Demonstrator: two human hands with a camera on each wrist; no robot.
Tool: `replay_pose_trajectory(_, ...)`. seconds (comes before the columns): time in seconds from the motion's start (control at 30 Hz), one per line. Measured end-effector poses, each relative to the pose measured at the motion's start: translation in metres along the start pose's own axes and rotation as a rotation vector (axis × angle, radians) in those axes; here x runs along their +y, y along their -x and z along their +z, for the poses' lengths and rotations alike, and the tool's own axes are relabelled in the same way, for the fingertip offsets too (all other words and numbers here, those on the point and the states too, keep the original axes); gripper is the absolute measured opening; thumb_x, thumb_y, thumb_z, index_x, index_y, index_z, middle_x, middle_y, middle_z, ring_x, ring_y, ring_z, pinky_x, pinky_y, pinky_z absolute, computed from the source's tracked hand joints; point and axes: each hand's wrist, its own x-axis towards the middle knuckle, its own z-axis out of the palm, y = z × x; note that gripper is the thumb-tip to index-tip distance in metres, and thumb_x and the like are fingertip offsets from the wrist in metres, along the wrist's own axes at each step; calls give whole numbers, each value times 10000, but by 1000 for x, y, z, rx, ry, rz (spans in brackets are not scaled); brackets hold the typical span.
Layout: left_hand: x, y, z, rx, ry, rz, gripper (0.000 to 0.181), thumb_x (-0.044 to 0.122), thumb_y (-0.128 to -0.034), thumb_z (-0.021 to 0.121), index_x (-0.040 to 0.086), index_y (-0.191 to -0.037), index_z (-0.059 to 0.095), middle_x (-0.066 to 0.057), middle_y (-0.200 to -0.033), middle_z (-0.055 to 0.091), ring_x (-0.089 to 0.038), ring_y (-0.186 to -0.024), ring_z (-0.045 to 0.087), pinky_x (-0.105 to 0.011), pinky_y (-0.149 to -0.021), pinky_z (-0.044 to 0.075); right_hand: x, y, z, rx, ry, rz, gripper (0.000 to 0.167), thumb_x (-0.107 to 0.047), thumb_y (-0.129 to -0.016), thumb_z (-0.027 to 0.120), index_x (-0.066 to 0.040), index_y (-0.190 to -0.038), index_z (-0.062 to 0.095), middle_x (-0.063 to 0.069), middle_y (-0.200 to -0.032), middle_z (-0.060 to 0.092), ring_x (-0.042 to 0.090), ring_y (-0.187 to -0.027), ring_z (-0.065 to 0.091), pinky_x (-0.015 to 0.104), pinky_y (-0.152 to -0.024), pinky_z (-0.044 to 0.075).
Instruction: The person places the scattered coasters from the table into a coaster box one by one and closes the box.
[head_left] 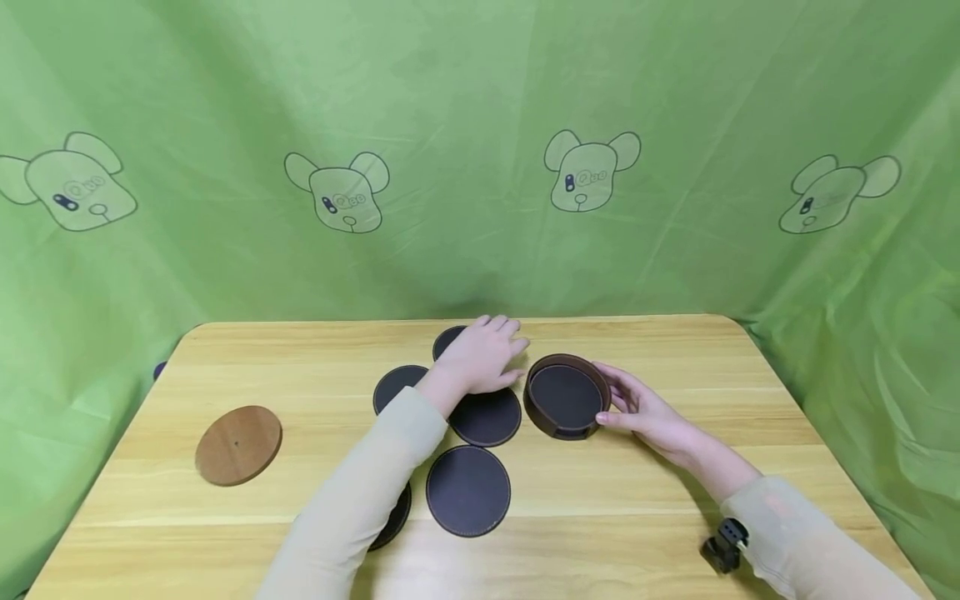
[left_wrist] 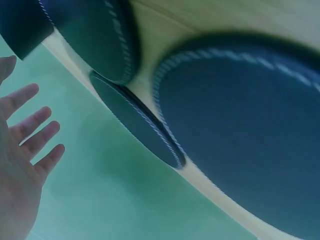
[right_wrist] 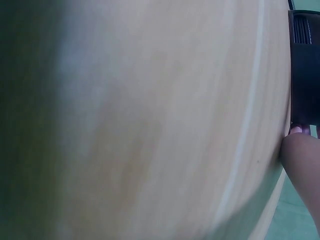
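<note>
A round dark brown coaster holder [head_left: 533, 410] stands right of the table's middle, with dark coasters [head_left: 566, 397] stacked inside. My right hand [head_left: 647, 414] grips its right side, thumb at the front and fingers behind. In the right wrist view the holder [right_wrist: 306, 82] shows stacked edges through its slot. My left hand [head_left: 480, 354] hovers left of the holder, above a dark stitched coaster [head_left: 487, 417]. In the left wrist view the left hand [left_wrist: 22, 135] has its fingers spread, holding nothing. Another coaster [head_left: 450, 337] is partly hidden behind it.
Nearer me lies a dark coaster [head_left: 468, 492]; another [head_left: 393, 521] is partly under the left sleeve. One more coaster [head_left: 400, 385] lies by the left wrist. A brown wooden disc [head_left: 238, 446] sits at the left. Green cloth [head_left: 465, 250] hangs behind the table [head_left: 637, 517].
</note>
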Motion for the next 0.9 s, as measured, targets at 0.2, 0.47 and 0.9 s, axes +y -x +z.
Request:
replay_pose_trajectory(0.2,-13,6,10,-28,0,-64,538,529,-1063,535,203,-1489,573,-112,-1582,497,-312,-1482,463,-506,-1244,374,2,-1,0,3,-2,0,873,12,-969,692,38,-1669,171,7,-1563,430,-131,-1305,513,66,-1070,403)
replay_pose_trajectory(0.47,-25,9,22,-70,19,-139,545,566,-1049,545,218,-1466,587,-101,-1518,522,-315,-1419,480,-506,-1200,391,3,-1,0,5,8,0,879,12,-965,696,41,-1668,169,72,-1593,411,-129,-1307,511,62,-1076,394)
replay_pose_trajectory(0.9,-33,6,28,-158,91,-233,654,646,-1025,541,230,-1530,529,-122,-1543,502,-350,-1458,458,-531,-1208,390,4,-2,-2,8,11,12,877,-3,-969,700,28,-1671,175,11,-1562,431,-131,-1306,505,61,-1075,390)
